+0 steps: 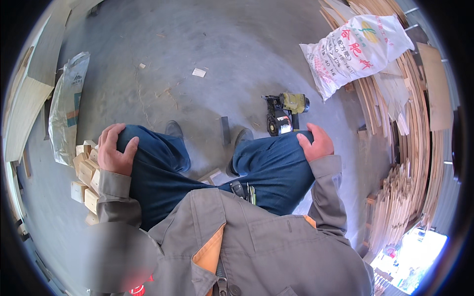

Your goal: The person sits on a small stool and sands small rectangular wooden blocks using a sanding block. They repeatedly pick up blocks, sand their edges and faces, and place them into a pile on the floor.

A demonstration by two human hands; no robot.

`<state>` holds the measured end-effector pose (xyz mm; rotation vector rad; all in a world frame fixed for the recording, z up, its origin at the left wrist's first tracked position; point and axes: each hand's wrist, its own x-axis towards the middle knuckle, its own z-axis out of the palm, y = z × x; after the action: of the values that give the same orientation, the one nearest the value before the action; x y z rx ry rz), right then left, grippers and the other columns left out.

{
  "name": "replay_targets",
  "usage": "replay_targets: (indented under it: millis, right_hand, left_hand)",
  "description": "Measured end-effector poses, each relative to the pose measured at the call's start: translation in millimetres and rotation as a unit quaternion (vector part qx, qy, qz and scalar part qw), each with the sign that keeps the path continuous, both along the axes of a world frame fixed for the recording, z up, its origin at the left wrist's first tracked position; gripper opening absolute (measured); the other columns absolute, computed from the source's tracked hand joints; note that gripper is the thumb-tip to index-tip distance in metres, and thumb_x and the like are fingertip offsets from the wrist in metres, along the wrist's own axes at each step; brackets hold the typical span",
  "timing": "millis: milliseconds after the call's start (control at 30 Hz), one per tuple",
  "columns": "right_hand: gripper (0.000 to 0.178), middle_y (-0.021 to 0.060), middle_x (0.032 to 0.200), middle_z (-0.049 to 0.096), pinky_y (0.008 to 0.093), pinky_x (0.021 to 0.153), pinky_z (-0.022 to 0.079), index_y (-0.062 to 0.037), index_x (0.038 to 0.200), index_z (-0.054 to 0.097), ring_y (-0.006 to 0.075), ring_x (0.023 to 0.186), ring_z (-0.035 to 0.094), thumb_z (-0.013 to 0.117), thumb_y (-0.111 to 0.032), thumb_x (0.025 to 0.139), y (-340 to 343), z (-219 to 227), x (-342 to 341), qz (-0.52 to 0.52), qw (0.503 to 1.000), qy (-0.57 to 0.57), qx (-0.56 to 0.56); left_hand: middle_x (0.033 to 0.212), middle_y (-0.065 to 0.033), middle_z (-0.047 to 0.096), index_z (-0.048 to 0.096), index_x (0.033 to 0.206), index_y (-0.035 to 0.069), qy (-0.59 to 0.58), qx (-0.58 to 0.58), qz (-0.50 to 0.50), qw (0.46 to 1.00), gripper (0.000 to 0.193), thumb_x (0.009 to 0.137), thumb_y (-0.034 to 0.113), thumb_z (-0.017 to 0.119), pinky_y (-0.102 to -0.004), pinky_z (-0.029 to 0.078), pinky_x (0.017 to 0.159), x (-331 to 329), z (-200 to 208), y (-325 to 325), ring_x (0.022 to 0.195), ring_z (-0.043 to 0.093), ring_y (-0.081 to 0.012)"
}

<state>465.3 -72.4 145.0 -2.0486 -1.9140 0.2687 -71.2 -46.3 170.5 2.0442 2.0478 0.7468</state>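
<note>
I am seated, in blue trousers and a grey jacket. My left hand (pixel 116 149) rests on my left knee, thumb apart from the fingers, with nothing in it. On the other knee lies my right hand (pixel 317 142), also open and bare, its fingers partly hidden over the knee's outer side. Just beyond the right knee a green and black nail gun (pixel 291 104) stands on the floor, the nearest tool to that hand. A short dark bar (pixel 225 130) lies between my shoes. Beside my left forearm is a pile of short wooden blocks (pixel 86 172).
Long wooden strips (pixel 412 113) are stacked along the right side, with a printed white sack (pixel 358 54) over them. At the left, a plastic bag (pixel 70 108) stands near large boards (pixel 37 84). A pale scrap (pixel 199 72) and wood splinters lie on the grey floor (pixel 237 44).
</note>
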Motion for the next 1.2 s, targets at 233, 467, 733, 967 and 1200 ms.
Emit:
replay_targets:
  millis: [233, 467, 733, 967, 1200]
  right_hand:
    - [0.056, 0.0209, 0.126, 0.066, 0.0458, 0.102, 0.049, -0.004, 0.132, 0.064, 0.0381, 0.119, 0.062, 0.076, -0.035, 0.086, 22.7, 21.1, -45.7, 0.03, 0.999, 0.043, -0.016]
    - [0.081, 0.0181, 0.146, 0.053, 0.0452, 0.111, 0.045, -0.014, 0.153, 0.043, 0.0354, 0.134, 0.053, 0.077, -0.042, 0.085, 144.5, -81.6, -151.6, 0.046, 0.989, 0.062, -0.127]
    - [0.093, 0.0203, 0.145, 0.054, 0.0468, 0.111, 0.046, -0.0062, 0.147, 0.042, 0.0372, 0.135, 0.053, 0.086, -0.047, 0.075, 129.6, -252.3, -189.5, -0.143, 0.908, 0.055, -0.391]
    - [0.092, 0.0227, 0.14, 0.059, 0.0433, 0.108, 0.048, -0.0031, 0.144, 0.044, 0.0372, 0.131, 0.057, 0.086, -0.047, 0.075, 134.3, -289.3, -190.0, -0.2, 0.875, 0.04, -0.439]
    - [0.06, 0.0221, 0.13, 0.067, 0.0452, 0.103, 0.052, -0.0023, 0.131, 0.06, 0.037, 0.121, 0.064, 0.073, -0.038, 0.085, 139.1, -345.1, -178.6, -0.141, 0.868, 0.046, -0.474]
  left_hand:
    - [0.128, -0.016, 0.065, 0.068, 0.121, 0.005, -0.008, 0.018, -0.004, 1.0, 0.044, 0.084, 0.028, 0.075, -0.0432, 0.048, 0.104, -1.5, -0.8, -4.5, 0.12, 0.06, -0.0359]
    - [0.126, -0.0174, 0.065, 0.067, 0.121, 0.003, -0.039, 0.009, 0.002, 0.999, 0.044, 0.083, 0.024, 0.076, -0.0435, 0.047, 0.105, -14.4, -4.7, -7.6, 0.12, 0.06, -0.0361]
    - [0.123, -0.0178, 0.065, 0.067, 0.119, 0.001, -0.103, -0.016, 0.026, 0.994, 0.046, 0.078, 0.021, 0.074, -0.0422, 0.047, 0.104, -15.6, -3.7, 2.5, 0.116, 0.061, -0.0353]
    - [0.126, -0.0204, 0.064, 0.065, 0.12, -0.001, -0.11, -0.065, 0.026, 0.991, 0.049, 0.076, 0.018, 0.072, -0.0433, 0.045, 0.106, -16.2, -6.8, 19.6, 0.117, 0.061, -0.0362]
    - [0.128, -0.0203, 0.064, 0.065, 0.122, 0.0, -0.082, -0.08, 0.014, 0.993, 0.051, 0.078, 0.022, 0.071, -0.0454, 0.043, 0.107, -11.7, -9.5, 33.1, 0.119, 0.06, -0.0364]
